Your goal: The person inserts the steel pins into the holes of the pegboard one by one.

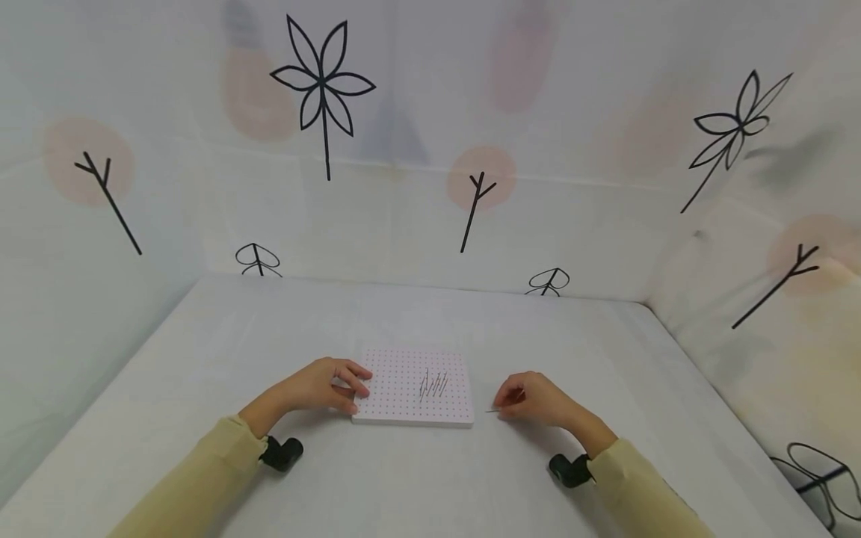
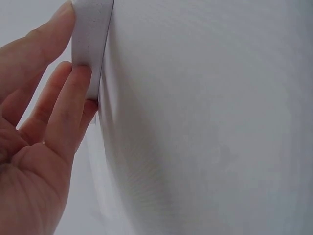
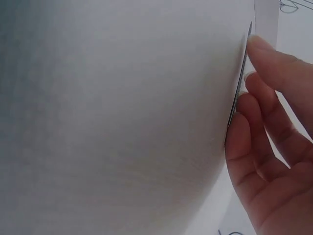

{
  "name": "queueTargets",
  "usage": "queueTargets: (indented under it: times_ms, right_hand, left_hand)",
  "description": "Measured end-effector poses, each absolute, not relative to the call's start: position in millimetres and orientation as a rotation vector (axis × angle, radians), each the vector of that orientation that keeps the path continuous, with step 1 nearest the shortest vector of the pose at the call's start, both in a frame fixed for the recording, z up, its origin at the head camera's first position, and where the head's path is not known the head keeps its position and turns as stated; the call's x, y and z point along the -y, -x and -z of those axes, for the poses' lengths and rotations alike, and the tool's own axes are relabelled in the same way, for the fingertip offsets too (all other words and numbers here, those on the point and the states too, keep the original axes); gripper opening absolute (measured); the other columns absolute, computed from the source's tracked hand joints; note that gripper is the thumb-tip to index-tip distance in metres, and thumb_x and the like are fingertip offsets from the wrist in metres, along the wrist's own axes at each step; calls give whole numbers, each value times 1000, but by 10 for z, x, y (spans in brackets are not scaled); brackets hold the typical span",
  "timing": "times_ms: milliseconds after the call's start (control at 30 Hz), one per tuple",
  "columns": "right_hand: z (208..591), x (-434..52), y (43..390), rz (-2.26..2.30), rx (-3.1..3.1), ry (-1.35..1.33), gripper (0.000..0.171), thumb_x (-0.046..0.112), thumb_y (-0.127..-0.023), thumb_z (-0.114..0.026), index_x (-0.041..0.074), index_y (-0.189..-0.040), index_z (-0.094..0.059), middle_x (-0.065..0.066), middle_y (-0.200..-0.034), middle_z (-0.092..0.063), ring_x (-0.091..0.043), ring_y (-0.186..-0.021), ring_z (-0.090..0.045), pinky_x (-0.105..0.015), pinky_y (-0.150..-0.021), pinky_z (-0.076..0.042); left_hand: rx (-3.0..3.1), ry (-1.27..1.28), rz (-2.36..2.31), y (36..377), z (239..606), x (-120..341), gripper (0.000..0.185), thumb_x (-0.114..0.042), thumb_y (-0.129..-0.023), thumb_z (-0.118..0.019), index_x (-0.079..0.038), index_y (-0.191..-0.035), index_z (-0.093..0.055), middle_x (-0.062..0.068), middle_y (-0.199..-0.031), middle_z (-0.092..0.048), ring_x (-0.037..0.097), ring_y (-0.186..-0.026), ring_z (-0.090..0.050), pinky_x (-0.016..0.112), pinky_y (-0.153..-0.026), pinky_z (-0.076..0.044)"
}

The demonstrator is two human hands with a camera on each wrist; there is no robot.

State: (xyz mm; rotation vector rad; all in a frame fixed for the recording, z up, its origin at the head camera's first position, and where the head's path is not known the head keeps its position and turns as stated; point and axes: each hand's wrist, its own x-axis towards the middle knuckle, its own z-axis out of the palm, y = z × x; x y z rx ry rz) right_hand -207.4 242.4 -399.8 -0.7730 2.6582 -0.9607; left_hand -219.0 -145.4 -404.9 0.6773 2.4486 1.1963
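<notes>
A white board (image 1: 397,396) dotted with rows of small holes lies on the table. Several thin metal pins (image 1: 433,385) stand slanted in its right half. At the board's left edge is my left hand (image 1: 323,385), its fairly straight fingers touching the rim. The left wrist view shows those fingertips against the board's pale side wall (image 2: 93,44). Just right of the board, my right hand (image 1: 531,397) is low over the table and pinches a thin metal pin (image 3: 238,88). That pin lies along the fingertips, one end poking out past the thumb.
White cloth covers the table (image 1: 403,486), and a white curtain (image 1: 417,209) printed with black plant shapes and pink dots hangs behind and at the sides. A black wrist camera (image 1: 282,454) sits below the left sleeve, another camera (image 1: 570,471) below the right.
</notes>
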Motion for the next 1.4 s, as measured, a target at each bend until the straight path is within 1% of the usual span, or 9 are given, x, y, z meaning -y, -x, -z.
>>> queueTargets:
  times_ms: [133,400,567,767,1000,1167,1400]
  right_hand:
    - [3998,-2424,2087,920,-2640,733,10,5,-77,-74,9,-83,-67,5,-78,-58,-13,-72,-51,-23,-64,-46]
    - [4003,-2419,2117,880,-2588,711,5,5,-80,-71,8,-81,-67,5,-76,-59,-13,-71,-49,-24,-63,-44]
    - [4015,-2434,2124,870,-2562,732,4,7,-82,-68,8,-83,-64,6,-77,-58,-13,-74,-49,-24,-66,-44]
    - [4028,-2470,2131,897,-2523,770,4,8,-85,-65,7,-86,-61,5,-80,-57,-13,-77,-49,-24,-69,-44]
    - [4005,-2460,2098,961,-2515,765,6,10,-90,-59,6,-88,-57,2,-81,-54,-13,-76,-48,-24,-65,-43]
    - [3968,-2409,2069,1058,-2555,694,7,10,-92,-58,4,-92,-53,-2,-78,-53,-17,-72,-50,-23,-62,-45]
    - [3949,-2307,2044,1219,-2598,669,9,9,-88,-63,3,-93,-58,-5,-83,-62,-19,-72,-59,-27,-66,-52]
  left_hand:
    - [-2440,-686,-1206,2185,4045,1456,20,-8,-70,-80,-12,-89,-74,7,-121,-56,25,-108,-57,33,-86,-49]
    - [-2440,-684,-1204,2185,4040,1449,20,-8,-70,-80,-12,-89,-74,7,-122,-56,26,-109,-55,33,-87,-49]
    - [-2453,-677,-1193,2189,4037,1444,19,-9,-71,-80,-14,-88,-75,6,-121,-57,27,-112,-53,32,-87,-48]
    - [-2459,-686,-1185,2178,4027,1441,19,-9,-70,-80,-13,-89,-75,6,-121,-57,25,-108,-56,32,-86,-49]
    - [-2446,-678,-1193,2165,4011,1441,20,-9,-71,-80,-12,-89,-74,8,-121,-56,24,-106,-58,33,-86,-49]
    - [-2452,-675,-1184,2177,4015,1441,19,-9,-71,-80,-13,-89,-74,7,-121,-56,24,-106,-57,32,-87,-48]
    - [-2450,-670,-1191,2173,4020,1443,19,-9,-71,-80,-12,-89,-74,7,-121,-56,24,-106,-58,32,-86,-49]
